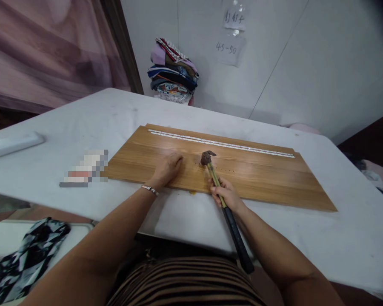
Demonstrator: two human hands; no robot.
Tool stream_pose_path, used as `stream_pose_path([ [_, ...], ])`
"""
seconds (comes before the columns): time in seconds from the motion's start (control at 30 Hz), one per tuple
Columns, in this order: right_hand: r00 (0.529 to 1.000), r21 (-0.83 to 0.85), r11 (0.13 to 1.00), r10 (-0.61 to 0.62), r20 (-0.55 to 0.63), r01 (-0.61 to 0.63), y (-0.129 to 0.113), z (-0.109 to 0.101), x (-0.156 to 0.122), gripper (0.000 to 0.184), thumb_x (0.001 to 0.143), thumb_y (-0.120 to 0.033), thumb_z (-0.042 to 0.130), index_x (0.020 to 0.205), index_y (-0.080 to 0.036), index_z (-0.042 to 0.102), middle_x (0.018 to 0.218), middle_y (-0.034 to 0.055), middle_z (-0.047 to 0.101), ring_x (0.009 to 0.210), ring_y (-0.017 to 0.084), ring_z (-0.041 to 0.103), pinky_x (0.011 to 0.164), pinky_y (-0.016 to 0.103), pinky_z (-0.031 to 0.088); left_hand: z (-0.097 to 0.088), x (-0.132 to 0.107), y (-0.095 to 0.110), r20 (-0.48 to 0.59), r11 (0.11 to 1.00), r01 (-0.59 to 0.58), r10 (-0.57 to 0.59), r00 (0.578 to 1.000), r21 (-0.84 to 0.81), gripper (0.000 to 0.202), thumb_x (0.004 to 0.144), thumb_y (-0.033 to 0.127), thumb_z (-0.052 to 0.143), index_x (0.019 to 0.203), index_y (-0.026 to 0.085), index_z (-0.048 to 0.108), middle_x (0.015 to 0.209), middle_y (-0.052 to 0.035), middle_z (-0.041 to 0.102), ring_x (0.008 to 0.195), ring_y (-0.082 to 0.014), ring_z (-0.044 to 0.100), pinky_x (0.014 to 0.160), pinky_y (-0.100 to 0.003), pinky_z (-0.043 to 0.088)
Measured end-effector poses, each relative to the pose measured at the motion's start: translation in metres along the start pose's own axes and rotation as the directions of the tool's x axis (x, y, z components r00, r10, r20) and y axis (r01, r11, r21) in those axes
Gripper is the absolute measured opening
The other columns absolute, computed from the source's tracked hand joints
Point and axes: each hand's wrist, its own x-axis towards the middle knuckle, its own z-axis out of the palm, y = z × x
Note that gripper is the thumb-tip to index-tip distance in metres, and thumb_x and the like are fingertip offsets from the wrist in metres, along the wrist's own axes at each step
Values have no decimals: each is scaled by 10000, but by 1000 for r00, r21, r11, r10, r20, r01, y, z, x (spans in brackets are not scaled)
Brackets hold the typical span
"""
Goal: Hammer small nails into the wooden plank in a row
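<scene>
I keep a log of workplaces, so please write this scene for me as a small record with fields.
Right hand: grips the hammer
Left hand: on the board, curled; whether it holds anything is unclear
Hammer head: right of the left hand; contact with board unclear
Board: wooden, lying flat over the table
Strips: two, white, near the board's far edge
Cloth pile: by the wall

Likely a home: drapery [54, 51], folded clothes [174, 74]

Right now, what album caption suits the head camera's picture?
Right hand grips a hammer over a wooden board; left hand rests on the board.
</scene>
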Motion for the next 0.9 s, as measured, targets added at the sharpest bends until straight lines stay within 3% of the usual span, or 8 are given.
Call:
stream_pose_path([
  [0.9, 1000, -15, 1000, 10, -11, -10, -1, -1, 0, 286, 699, -298, 558, 945, -187, 464, 395, -124, 457, 260, 64, 327, 277, 168, 275, -1, 1, 0, 5, 999, 40, -40, 999, 9, 206, 845, 260, 422, 907, 192, 606, 924, -71, 672, 888, -206, 614, 789, -315, 475],
])
